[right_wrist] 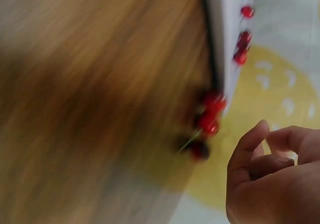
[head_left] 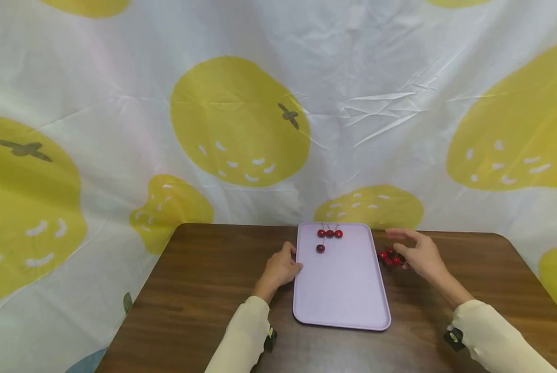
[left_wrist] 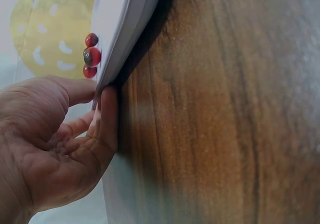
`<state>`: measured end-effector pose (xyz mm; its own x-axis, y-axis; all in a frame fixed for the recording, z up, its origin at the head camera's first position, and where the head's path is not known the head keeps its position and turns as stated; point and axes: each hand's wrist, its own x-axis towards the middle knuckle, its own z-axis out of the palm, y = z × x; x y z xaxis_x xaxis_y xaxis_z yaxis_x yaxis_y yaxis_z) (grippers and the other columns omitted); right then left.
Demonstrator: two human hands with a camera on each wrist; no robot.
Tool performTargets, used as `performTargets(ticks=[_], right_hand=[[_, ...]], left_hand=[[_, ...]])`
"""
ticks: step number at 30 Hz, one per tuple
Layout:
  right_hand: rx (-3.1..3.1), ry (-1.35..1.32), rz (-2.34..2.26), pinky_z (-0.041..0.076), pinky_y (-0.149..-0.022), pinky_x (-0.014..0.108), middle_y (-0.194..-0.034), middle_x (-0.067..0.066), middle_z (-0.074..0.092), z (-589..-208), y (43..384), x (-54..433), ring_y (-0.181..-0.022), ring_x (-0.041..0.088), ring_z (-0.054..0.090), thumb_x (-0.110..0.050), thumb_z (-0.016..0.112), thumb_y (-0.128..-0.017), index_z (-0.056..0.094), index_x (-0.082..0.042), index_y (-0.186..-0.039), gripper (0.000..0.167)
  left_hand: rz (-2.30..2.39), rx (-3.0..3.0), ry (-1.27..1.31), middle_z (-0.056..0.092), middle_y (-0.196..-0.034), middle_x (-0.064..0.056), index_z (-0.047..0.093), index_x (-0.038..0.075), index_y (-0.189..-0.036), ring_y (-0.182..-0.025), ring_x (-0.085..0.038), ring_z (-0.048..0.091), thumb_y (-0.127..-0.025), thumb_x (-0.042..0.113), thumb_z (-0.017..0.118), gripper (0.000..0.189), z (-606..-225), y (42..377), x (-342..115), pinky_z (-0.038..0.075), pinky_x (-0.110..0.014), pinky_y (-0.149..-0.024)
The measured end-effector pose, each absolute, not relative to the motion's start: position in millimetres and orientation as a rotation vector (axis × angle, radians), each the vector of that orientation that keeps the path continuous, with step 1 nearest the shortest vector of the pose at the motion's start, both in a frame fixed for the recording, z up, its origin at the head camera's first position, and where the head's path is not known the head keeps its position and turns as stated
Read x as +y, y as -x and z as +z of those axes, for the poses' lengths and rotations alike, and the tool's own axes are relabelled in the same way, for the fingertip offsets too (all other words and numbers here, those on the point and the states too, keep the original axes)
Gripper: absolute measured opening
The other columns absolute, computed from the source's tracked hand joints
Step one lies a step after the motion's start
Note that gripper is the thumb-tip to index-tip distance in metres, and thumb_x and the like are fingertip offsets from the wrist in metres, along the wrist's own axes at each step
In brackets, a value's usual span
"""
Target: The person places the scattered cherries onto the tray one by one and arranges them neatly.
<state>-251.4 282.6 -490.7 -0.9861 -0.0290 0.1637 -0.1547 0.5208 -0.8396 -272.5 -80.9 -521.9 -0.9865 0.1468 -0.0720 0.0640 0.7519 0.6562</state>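
Observation:
A pale lilac tray (head_left: pixel 341 290) lies on the brown wooden table. On its far part, three dark red cherries (head_left: pixel 330 234) with stems form a row, and a single cherry (head_left: pixel 320 248) sits nearer, below the left end of that row. My left hand (head_left: pixel 278 267) pinches the tray's left rim; the left wrist view has the thumb above the edge and fingers underneath. Beside the tray's right edge is a small heap of cherries (head_left: pixel 389 256). My right hand (head_left: pixel 420 256) hovers right by this heap, fingers bent, a gap between thumb and forefinger, nothing visible in it.
The wooden table (head_left: pixel 203 295) ends at the back against a hanging white cloth (head_left: pixel 343 150) printed with large yellow fruit. Dark wrist bands sit at both cream sleeves (head_left: pixel 497 331).

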Motion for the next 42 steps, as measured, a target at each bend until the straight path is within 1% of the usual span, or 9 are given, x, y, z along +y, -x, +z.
performTargets(ticks=[2, 5, 8, 12, 15, 19, 24, 34, 42], right_hand=[[-2.609, -0.154, 1.501, 0.055, -0.052, 0.035, -0.128, 0.006, 0.075, -496, 250, 303, -0.056, 0.014, 0.058, 0.003, 0.062, -0.097, 0.062, -0.001, -0.142, 0.045], [-2.627, -0.096, 1.642, 0.057, -0.060, 0.031, -0.119, -0.023, 0.069, -506, 252, 329, -0.072, 0.003, 0.062, -0.001, 0.064, -0.098, 0.058, -0.004, -0.146, 0.048], [-2.613, -0.015, 1.891, 0.059, -0.070, 0.028, -0.114, -0.034, 0.063, -515, 255, 346, -0.091, -0.004, 0.061, -0.010, 0.068, -0.101, 0.060, -0.014, -0.145, 0.044], [-2.541, 0.052, 2.127, 0.061, -0.074, 0.025, -0.114, -0.032, 0.067, -525, 256, 355, -0.099, -0.005, 0.062, -0.013, 0.068, -0.103, 0.066, -0.023, -0.138, 0.037], [-2.542, 0.073, 2.149, 0.061, -0.075, 0.025, -0.114, -0.032, 0.069, -529, 258, 354, -0.099, -0.006, 0.063, -0.014, 0.070, -0.102, 0.065, -0.017, -0.140, 0.039], [-2.597, 0.070, 2.100, 0.061, -0.077, 0.025, -0.115, -0.030, 0.069, -531, 261, 351, -0.099, -0.006, 0.065, -0.019, 0.073, -0.100, 0.057, -0.006, -0.147, 0.051], [-2.639, 0.065, 2.040, 0.062, -0.075, 0.025, -0.111, -0.028, 0.071, -532, 264, 348, -0.091, -0.005, 0.068, -0.022, 0.075, -0.099, 0.050, 0.003, -0.150, 0.062], [-2.628, 0.082, 1.998, 0.061, -0.071, 0.024, -0.103, -0.026, 0.073, -532, 262, 340, -0.078, -0.001, 0.067, -0.021, 0.079, -0.096, 0.060, 0.001, -0.140, 0.053], [-2.699, -0.001, 1.811, 0.062, -0.072, 0.029, -0.116, -0.013, 0.073, -530, 261, 335, -0.082, 0.000, 0.065, -0.026, 0.079, -0.096, 0.057, 0.003, -0.143, 0.059]], left_hand=[[1.049, 2.827, -0.172, 0.074, -0.094, -0.008, 0.055, 0.010, -0.124, -0.081, -0.022, 0.065, -0.097, 0.021, 0.074, 0.035, -523, 273, -80, 0.053, -0.040, -0.076], [1.052, 2.825, -0.171, 0.074, -0.095, -0.008, 0.055, 0.010, -0.125, -0.083, -0.022, 0.066, -0.097, 0.022, 0.074, 0.036, -524, 275, -80, 0.053, -0.040, -0.077], [1.055, 2.818, -0.160, 0.074, -0.096, -0.008, 0.054, 0.010, -0.125, -0.083, -0.022, 0.065, -0.097, 0.021, 0.073, 0.035, -524, 275, -79, 0.053, -0.040, -0.077], [1.046, 2.809, -0.160, 0.073, -0.095, -0.008, 0.054, 0.010, -0.126, -0.079, -0.021, 0.065, -0.098, 0.020, 0.073, 0.035, -524, 275, -79, 0.052, -0.038, -0.074], [1.047, 2.799, -0.168, 0.073, -0.094, -0.009, 0.053, 0.009, -0.126, -0.077, -0.020, 0.065, -0.098, 0.020, 0.073, 0.036, -526, 274, -79, 0.052, -0.038, -0.072], [1.049, 2.790, -0.164, 0.073, -0.096, -0.009, 0.053, 0.010, -0.127, -0.078, -0.020, 0.065, -0.098, 0.020, 0.073, 0.036, -526, 274, -79, 0.053, -0.038, -0.073], [1.059, 2.795, -0.156, 0.073, -0.097, -0.009, 0.053, 0.010, -0.128, -0.081, -0.021, 0.065, -0.098, 0.020, 0.073, 0.037, -524, 274, -78, 0.053, -0.039, -0.075], [1.053, 2.813, -0.155, 0.074, -0.096, -0.008, 0.054, 0.010, -0.126, -0.082, -0.021, 0.065, -0.098, 0.020, 0.074, 0.036, -522, 271, -80, 0.053, -0.039, -0.076], [1.046, 2.850, -0.196, 0.077, -0.096, -0.010, 0.055, 0.009, -0.124, -0.084, -0.025, 0.069, -0.096, 0.018, 0.074, 0.035, -519, 269, -78, 0.054, -0.042, -0.078]])
